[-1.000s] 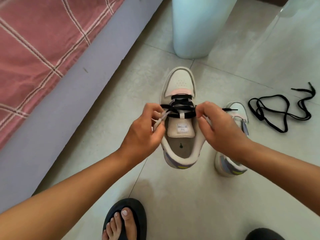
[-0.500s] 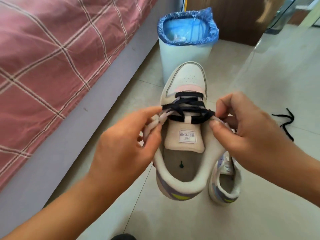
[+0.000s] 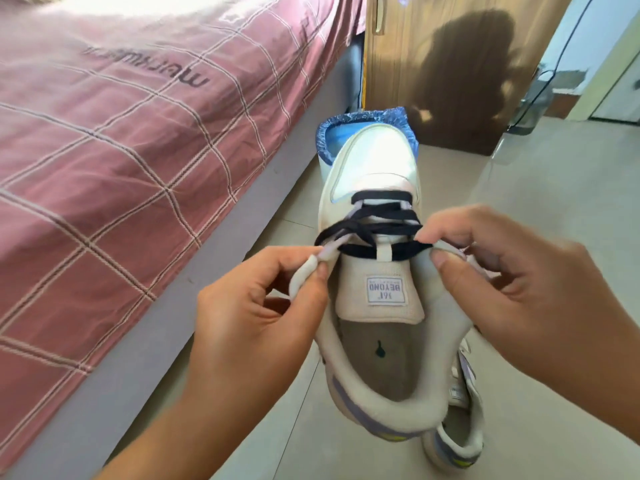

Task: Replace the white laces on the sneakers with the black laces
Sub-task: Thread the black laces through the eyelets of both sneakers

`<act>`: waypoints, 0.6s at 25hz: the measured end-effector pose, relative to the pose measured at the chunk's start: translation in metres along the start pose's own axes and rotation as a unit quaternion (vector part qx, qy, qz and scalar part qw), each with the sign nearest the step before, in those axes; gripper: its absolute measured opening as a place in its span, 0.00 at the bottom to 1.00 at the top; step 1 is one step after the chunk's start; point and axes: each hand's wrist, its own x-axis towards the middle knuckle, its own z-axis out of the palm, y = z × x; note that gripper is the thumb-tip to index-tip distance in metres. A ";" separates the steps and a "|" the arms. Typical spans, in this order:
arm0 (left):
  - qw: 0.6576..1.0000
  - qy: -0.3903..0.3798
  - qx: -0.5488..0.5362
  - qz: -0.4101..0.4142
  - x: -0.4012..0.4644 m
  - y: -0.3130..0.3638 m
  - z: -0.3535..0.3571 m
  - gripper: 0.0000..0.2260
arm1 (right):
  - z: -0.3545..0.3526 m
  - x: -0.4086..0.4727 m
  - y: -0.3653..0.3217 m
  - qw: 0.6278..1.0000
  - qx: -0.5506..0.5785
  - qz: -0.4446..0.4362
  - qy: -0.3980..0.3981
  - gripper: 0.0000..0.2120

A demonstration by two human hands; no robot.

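The left hand [image 3: 252, 327] pinches the padded cream collar edge of the raised cream-white low-top sneaker [image 3: 377, 306] between thumb and forefinger, the soft rim folded into a small roll at the fingertips; the other fingers curl loosely beneath. The right hand [image 3: 519, 292] pinches the opposite collar edge in the same way, thumb under and forefinger over, right where the end of the flat woven black lace [image 3: 374, 230] meets the shoe's side. Whether the fingers also catch the lace end itself cannot be told.

The black lace crosses the upper in several flat bands, one straight bar nearest the toe and slack diagonals below it, the lowest band passing under a small cream loop on the tongue. The tongue is a broad matte fabric flap with a stitched rectangular white label [image 3: 385, 291] printed in blue. The sneaker is held above the floor with its toe pointing away, its smooth, glossy toe cap catching the light, its heel trimmed with a lilac band and a yellow-green patch.

Just below and to the right of it, the second cream sneaker [image 3: 460, 427] lies on the pale glossy tiled floor [image 3: 536, 237]. Behind the toe stands a round bin lined with a crinkled blue plastic bag [image 3: 329, 136]. To the left runs a bed under a pink checked cotton sheet [image 3: 121, 150], beyond it a brown wooden cabinet [image 3: 450, 64].
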 end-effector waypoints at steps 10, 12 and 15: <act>0.994 0.007 0.067 0.080 0.045 0.070 0.024 0.11 | -0.030 0.034 -0.006 0.979 0.040 -0.010 0.202 0.12; 0.987 -0.043 0.105 0.116 0.063 0.089 0.026 0.17 | -0.036 0.042 -0.009 0.970 0.056 -0.014 0.238 0.11; 0.977 -0.067 0.112 0.167 0.090 0.120 0.030 0.14 | -0.058 0.058 -0.014 0.954 0.005 -0.012 0.301 0.09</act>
